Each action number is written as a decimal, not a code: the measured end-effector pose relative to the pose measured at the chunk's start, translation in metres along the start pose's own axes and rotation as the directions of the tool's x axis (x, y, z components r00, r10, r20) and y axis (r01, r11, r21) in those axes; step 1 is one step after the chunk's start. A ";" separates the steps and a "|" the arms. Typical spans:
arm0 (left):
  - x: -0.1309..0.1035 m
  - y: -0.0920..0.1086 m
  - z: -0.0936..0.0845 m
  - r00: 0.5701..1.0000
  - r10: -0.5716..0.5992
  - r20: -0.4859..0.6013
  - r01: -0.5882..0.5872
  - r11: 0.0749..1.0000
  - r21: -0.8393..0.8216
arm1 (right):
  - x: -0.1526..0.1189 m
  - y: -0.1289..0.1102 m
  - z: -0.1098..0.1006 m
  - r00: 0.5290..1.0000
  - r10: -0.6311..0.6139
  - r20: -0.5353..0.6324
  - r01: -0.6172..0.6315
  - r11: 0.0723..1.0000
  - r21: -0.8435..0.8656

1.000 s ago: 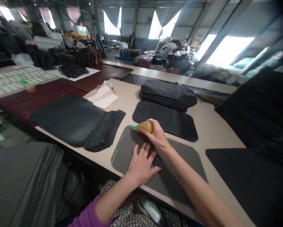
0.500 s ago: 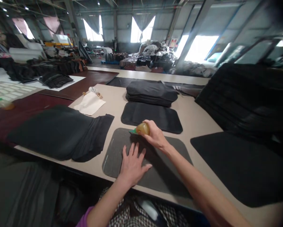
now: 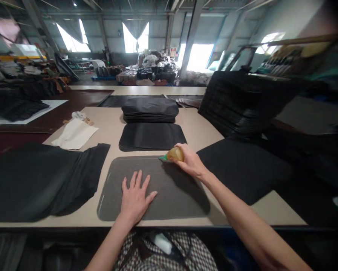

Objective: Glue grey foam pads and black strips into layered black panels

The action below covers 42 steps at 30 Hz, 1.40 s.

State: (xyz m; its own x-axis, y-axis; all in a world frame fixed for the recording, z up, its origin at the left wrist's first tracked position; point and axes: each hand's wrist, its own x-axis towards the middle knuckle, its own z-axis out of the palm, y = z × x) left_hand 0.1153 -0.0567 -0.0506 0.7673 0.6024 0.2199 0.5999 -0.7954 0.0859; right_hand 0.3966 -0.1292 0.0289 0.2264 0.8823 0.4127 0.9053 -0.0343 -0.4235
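Fingers of the right hand (image 3: 190, 160) were clenched around an amber squeeze bottle (image 3: 176, 154), held over the far edge of a grey panel (image 3: 169, 192), at 1 o'clock from its centre. Its green nozzle (image 3: 163, 158) was pointed to about 9 o'clock, the bottle's long axis being tilted slightly down towards the tip; whether the panel was touched cannot be told. The right forearm was extended in from 4 o'clock. The left hand (image 3: 135, 201) was laid palm down on the panel, fingers spread towards 12 o'clock, nothing being grasped. The panel's long axis was aligned from 9 to 3 o'clock.
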 end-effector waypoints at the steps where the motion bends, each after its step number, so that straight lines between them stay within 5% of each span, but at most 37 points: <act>1: 0.000 0.000 0.000 1.000 0.003 0.009 -0.003 1.000 0.015 | -0.005 0.006 -0.006 1.000 0.016 -0.009 -0.016 1.000 -0.018; 11: 0.001 0.002 0.001 0.998 0.015 0.055 -0.020 0.995 0.097 | -0.062 0.066 -0.061 0.967 0.191 -0.171 -0.207 0.975 -0.082; 16: 0.000 0.002 0.002 0.999 0.019 0.049 -0.025 0.993 0.119 | -0.084 0.069 -0.081 0.922 0.267 -0.282 -0.299 0.951 -0.078; 25: 0.000 0.001 0.003 0.998 0.036 0.060 -0.043 0.991 0.127 | -0.130 0.022 -0.079 0.848 0.453 -0.275 -0.434 0.892 0.129; 31: 0.003 -0.003 -0.002 0.993 0.005 0.116 -0.005 1.000 -0.003 | -0.129 -0.015 -0.046 0.858 0.483 -0.176 -0.403 0.844 0.354; 34: 0.003 -0.024 -0.020 0.988 0.007 0.155 0.035 0.964 -0.263 | -0.115 -0.038 -0.030 0.893 0.433 -0.122 -0.352 0.842 0.407; 36: 0.000 -0.045 -0.033 0.996 0.024 0.088 0.012 0.922 -0.386 | -0.107 -0.050 -0.026 0.916 0.388 -0.100 -0.322 0.861 0.395; 39: -0.006 -0.076 -0.045 0.997 0.078 0.021 -0.063 0.913 -0.402 | -0.105 -0.063 -0.030 0.934 0.351 -0.066 -0.308 0.886 0.348; 42: -0.011 -0.098 -0.049 0.981 0.176 0.077 -0.133 0.913 -0.385 | -0.113 -0.079 -0.031 0.951 0.305 0.054 -0.302 0.875 0.379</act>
State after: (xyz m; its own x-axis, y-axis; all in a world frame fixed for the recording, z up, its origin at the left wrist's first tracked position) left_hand 0.0366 0.0116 -0.0142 0.8760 0.4564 0.1561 0.3582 -0.8323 0.4231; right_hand 0.3111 -0.2405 0.0411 0.4722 0.8537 0.2194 0.5870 -0.1188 -0.8008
